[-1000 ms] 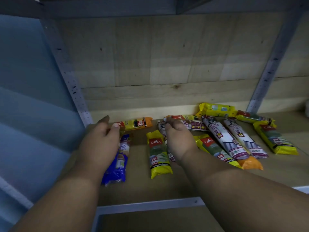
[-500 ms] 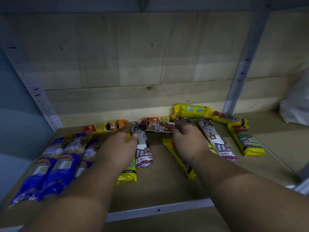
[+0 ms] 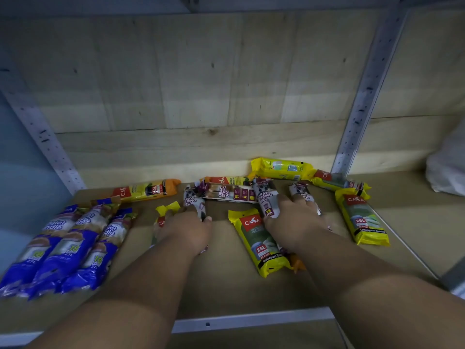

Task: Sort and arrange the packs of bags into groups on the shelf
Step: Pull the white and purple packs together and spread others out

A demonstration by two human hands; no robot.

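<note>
Drawstring packs [image 3: 229, 192] being gathered mid-shelf, one clamped under each of left hand [image 3: 187, 229], right hand [image 3: 293, 220]; grouping together likely needed next

We saw a wooden shelf [image 3: 226, 293] with a metal front edge. On it, at the left, three blue packs [image 3: 63, 248] lay side by side, touching. Near the back lay an orange-and-yellow pack [image 3: 146, 191] and a yellow pack [image 3: 281, 168]. White drawstring-bag packs [image 3: 229, 192] lay in the middle. Two yellow 25L packs [image 3: 261, 245] [image 3: 361, 217] lay further right, apart, and a white bag [image 3: 448, 167] at the far right.
</note>
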